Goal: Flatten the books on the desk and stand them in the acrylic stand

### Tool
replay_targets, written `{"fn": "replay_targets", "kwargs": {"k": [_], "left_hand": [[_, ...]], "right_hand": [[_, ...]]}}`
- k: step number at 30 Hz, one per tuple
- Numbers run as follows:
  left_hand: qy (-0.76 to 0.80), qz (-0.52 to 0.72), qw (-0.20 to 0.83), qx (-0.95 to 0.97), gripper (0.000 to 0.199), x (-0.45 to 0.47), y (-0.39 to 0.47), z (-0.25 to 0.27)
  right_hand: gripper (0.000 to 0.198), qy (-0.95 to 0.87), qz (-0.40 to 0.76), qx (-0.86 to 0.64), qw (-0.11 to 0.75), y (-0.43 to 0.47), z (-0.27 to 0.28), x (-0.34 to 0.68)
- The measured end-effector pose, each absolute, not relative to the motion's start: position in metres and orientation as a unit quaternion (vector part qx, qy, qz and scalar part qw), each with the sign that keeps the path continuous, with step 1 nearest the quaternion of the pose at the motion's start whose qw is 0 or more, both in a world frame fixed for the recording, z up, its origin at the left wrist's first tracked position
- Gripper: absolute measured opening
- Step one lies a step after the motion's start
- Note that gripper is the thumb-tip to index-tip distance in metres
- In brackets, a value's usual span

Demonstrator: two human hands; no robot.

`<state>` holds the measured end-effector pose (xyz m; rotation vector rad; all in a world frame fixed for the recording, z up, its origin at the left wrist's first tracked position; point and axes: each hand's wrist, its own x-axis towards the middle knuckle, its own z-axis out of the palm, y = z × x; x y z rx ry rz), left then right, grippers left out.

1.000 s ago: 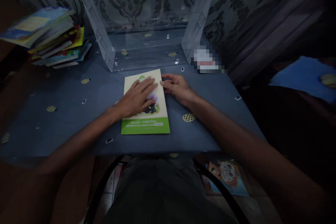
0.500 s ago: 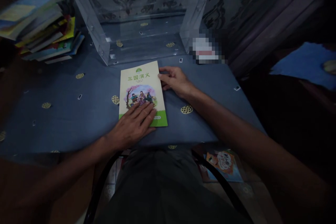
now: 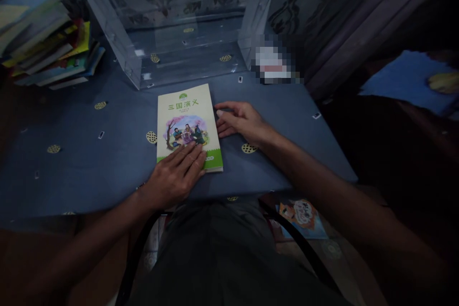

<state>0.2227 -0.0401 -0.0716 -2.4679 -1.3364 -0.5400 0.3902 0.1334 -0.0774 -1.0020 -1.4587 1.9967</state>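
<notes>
A closed paperback book point(image 3: 186, 114) with a cream and green cover, green Chinese characters and a round painted scene lies on the blue patterned tablecloth point(image 3: 118, 162). My left hand point(image 3: 179, 169) rests flat over the lower part of its cover, fingers stretched out, hiding the lower left corner. Close by the book's right edge is my right hand point(image 3: 240, 122), thumb and fingers apart and curved toward it. Nothing is held in that hand; whether its fingertips touch the book's edge I cannot tell.
A clear plastic stand point(image 3: 132, 69) rises behind the book. At the far left sits a leaning stack of books point(image 3: 50, 43). A pixelated item point(image 3: 274, 64) lies at the back right. Another book point(image 3: 303, 217) is below the table's front edge, and a blue object point(image 3: 405, 79) is at the right.
My right hand has opened slightly and drawn off the book's right edge, sliding a little toward me. My left hand stays flat on the cover. The whole view has shifted slightly.
</notes>
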Motion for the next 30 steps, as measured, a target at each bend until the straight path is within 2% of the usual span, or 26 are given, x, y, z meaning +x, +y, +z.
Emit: {"fn": "replay_targets", "kwargs": {"k": [6, 12, 16, 21, 26, 30], "left_hand": [[-0.458, -0.185, 0.154, -0.856, 0.031, 0.225, -0.040, -0.069], [-0.467, -0.173, 0.153, -0.854, 0.045, 0.224, -0.045, -0.077], [-0.483, -0.172, 0.131, -0.848, 0.053, 0.224, -0.047, -0.081], [-0.489, -0.190, 0.132, -0.841, 0.045, 0.226, -0.046, -0.079], [-0.510, -0.244, 0.025, -0.824, 0.041, 0.217, -0.042, -0.069], [-0.636, -0.281, -0.031, -0.718, 0.044, 0.195, -0.034, -0.069]], "right_hand": [[0.023, -0.523, 0.733, -0.345, 0.265, 0.123, -0.085, 0.402], [0.034, -0.529, 0.748, -0.326, 0.233, 0.116, -0.085, 0.410], [0.050, -0.528, 0.778, -0.293, 0.173, 0.098, -0.081, 0.421], [0.087, -0.511, 0.790, -0.303, 0.152, 0.060, -0.079, 0.426], [0.093, -0.519, 0.767, -0.329, 0.185, 0.044, -0.080, 0.422], [0.093, -0.490, 0.783, -0.329, 0.196, 0.047, -0.081, 0.422]]}}
